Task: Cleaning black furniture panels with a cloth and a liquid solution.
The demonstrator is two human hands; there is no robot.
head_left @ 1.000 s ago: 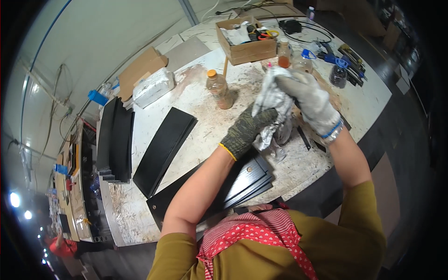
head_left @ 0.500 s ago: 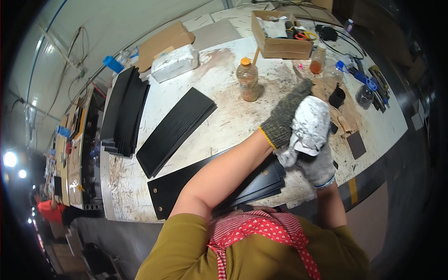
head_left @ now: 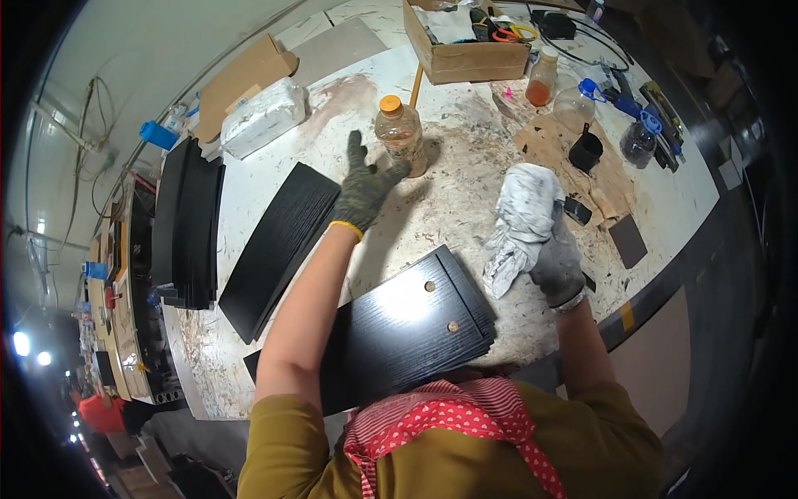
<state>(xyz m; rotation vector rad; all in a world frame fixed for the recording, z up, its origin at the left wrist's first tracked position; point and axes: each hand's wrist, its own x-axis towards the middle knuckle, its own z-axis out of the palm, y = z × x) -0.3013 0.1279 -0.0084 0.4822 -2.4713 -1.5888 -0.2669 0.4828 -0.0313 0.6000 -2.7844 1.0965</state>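
My left hand [head_left: 364, 190], in a dark grey-green work glove, is open beside a clear plastic bottle [head_left: 401, 137] with an orange cap. Its fingers are spread, and the thumb reaches the bottle's lower side; whether it touches cannot be told. A black-smudged white rag [head_left: 524, 212] is bunched in my right hand [head_left: 557, 268], which wears a dirty grey glove and is closed on it. Directly in front of me lies a stack of black wood-grain boards [head_left: 391, 324], the top one with two round holes. My left forearm covers part of that stack.
Two more stacks of black boards, a middle one [head_left: 278, 249] and a left one [head_left: 187, 224], lie leftward. Behind them is a white wrapped bundle [head_left: 264, 118]. A cardboard box [head_left: 474, 64] with scissors stands far back. Rightward are a black cup [head_left: 586, 151] and an amber-filled bottle [head_left: 542, 79].
My left hand has left the rag and moved left to the orange-capped bottle, its fingers opening. My right hand keeps the rag, now lower. The holed front boards are more exposed.
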